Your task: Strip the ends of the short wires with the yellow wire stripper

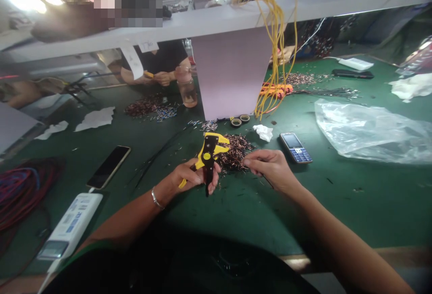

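Note:
My left hand [192, 176] is wrapped round the handles of a yellow and black wire stripper [208, 157], whose jaws point up and to the right. To its right, my right hand [270, 166] pinches a thin dark wire [268, 180], one end of which hangs below the fingers. The fingertips are apart from the stripper's jaws. Behind and between both hands lies a heap of short copper-coloured wire scraps [238, 150]. What the right fingertips cover at the wire's other end is hidden.
A keypad phone [296, 148], crumpled tissue [263, 132] and plastic bag [371, 132] lie on the right. Leftward are a smartphone [108, 167], power strip [70, 225] and red cable coil [23, 190]. Yellow wires [277, 37] hang from the shelf. A co-worker's hands [162, 78] show beyond.

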Available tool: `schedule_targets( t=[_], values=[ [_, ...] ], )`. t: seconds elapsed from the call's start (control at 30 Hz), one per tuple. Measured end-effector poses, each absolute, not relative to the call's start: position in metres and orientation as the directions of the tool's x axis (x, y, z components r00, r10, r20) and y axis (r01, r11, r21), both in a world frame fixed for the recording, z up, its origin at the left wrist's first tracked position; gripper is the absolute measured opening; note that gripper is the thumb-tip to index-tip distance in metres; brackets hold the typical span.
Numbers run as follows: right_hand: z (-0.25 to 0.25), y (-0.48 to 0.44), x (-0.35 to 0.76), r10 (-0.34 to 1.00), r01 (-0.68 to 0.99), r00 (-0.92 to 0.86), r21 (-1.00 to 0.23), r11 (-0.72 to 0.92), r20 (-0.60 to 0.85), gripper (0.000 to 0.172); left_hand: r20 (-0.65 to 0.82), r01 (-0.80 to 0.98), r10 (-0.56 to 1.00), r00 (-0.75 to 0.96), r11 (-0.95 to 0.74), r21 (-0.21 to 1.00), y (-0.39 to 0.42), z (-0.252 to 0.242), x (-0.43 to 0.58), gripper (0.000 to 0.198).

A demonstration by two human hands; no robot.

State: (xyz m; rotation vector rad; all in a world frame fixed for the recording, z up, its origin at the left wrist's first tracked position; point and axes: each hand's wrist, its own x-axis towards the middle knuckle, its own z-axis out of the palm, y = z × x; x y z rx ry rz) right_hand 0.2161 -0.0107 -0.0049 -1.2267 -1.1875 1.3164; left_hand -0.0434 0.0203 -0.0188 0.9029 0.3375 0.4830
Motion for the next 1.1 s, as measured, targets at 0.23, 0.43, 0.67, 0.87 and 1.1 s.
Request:
schedule_targets(
  t=[0.23,0.43,0.67,0.87,1.1],
  values=[
    [0.004,-0.014,0.208,0.993,-0.146,0.108,-0.989,-0.035,-0.051,0.009,-0.082,-0.241,0.497,0.864,0.551,0.799,0.016,-0.023,-0.041,0.057],
    [-0.001,-0.015,0.203,0.991,-0.144,0.115,-0.988,-0.052,-0.069,0.012,-0.077,-0.236,0.478,0.875,0.561,0.794,0.013,-0.023,-0.038,0.057],
    [0.000,-0.018,0.199,0.990,-0.179,0.088,-0.979,-0.094,-0.111,0.010,-0.110,-0.223,0.482,0.869,0.580,0.784,0.011,-0.020,-0.034,0.052],
    [-0.003,-0.018,0.200,0.992,-0.160,0.070,-0.983,-0.093,-0.105,0.012,-0.113,-0.230,0.498,0.860,0.575,0.785,0.008,-0.019,-0.034,0.048],
    [-0.004,-0.017,0.201,0.991,-0.098,0.065,-0.989,-0.107,-0.113,0.015,-0.132,-0.226,0.513,0.848,0.576,0.786,0.008,-0.019,-0.034,0.046]
  ],
)
